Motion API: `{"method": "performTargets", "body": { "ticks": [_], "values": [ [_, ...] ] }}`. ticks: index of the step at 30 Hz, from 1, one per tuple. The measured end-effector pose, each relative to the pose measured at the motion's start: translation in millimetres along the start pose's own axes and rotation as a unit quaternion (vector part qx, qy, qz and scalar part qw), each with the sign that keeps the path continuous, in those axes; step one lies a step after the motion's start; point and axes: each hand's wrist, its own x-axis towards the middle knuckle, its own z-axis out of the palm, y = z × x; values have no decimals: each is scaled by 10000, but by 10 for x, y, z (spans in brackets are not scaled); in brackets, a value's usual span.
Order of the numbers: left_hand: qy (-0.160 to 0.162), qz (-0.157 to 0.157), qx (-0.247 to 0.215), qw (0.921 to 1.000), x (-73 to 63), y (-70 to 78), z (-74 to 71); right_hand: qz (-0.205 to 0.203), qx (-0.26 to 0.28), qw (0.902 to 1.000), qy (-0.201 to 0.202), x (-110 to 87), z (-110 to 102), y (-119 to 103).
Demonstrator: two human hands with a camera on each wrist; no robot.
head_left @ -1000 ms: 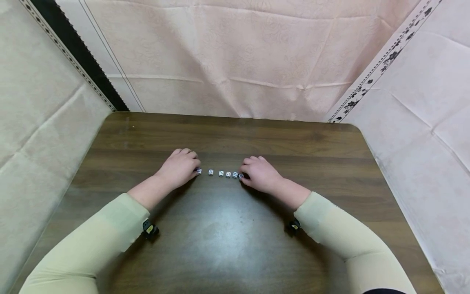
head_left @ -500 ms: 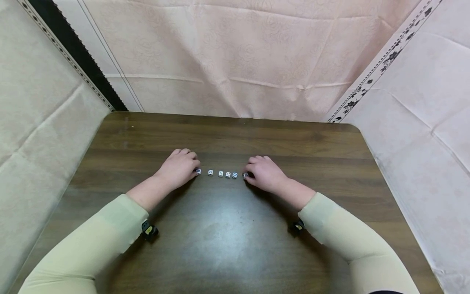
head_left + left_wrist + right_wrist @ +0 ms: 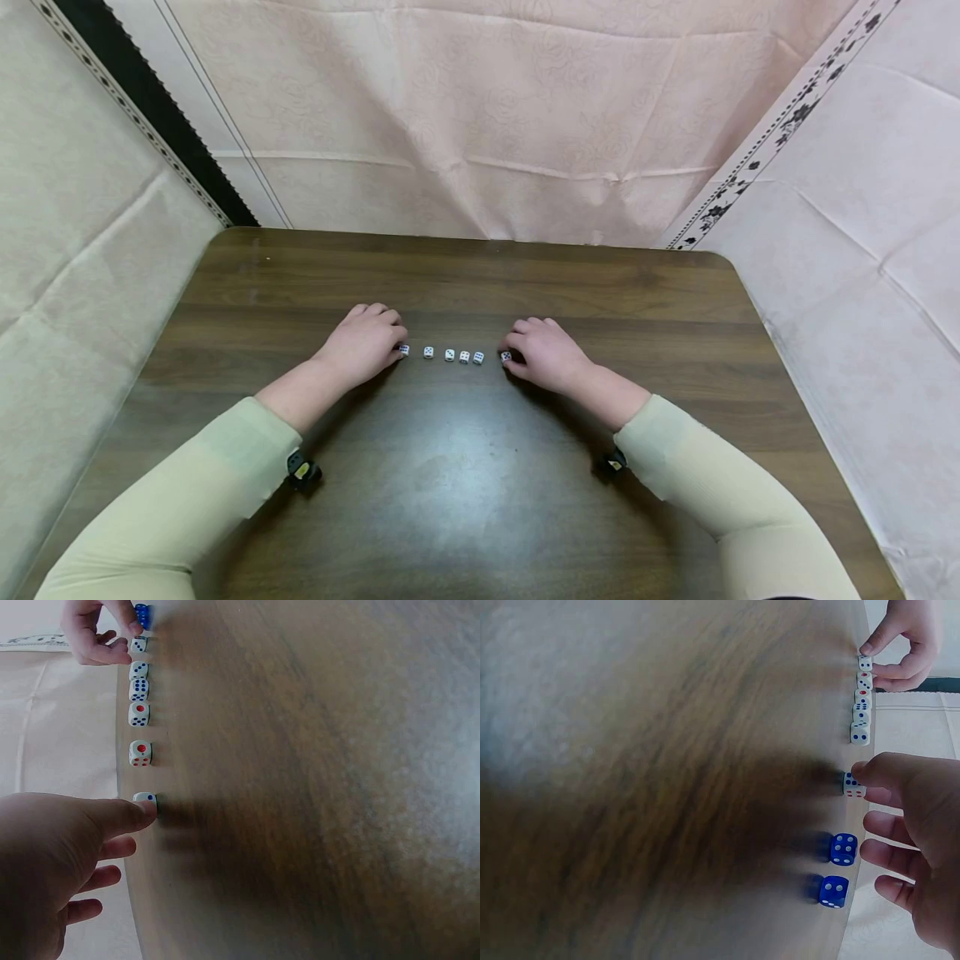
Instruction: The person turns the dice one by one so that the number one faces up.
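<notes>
Several white dice stand in a row across the wooden table, with spaces of differing width between them. At the left end, my left hand pinches a white die, thumb on its near side. My right hand holds another white die between thumb and finger, a gap away from the rest of the row. Between the hands sit the other white dice, among them one showing a red pip. Two blue dice, one beside the right fingers and one farther out, are hidden under that hand in the head view.
The brown wooden table has rounded far corners. Pale cloth hangs behind it and at both sides. A small dark device is worn at the left wrist, and another at the right.
My right hand has slid to the right with its white die, opening a gap from the row. The left hand stays in nearly the same place on its die.
</notes>
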Motion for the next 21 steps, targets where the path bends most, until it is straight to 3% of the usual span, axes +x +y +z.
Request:
{"method": "performTargets", "body": {
  "ticks": [21],
  "values": [
    [-48, -29, -56, 10000, -1, -1, -14, 115, -68, 9999, 45, -67, 30, 72]
  ]
}}
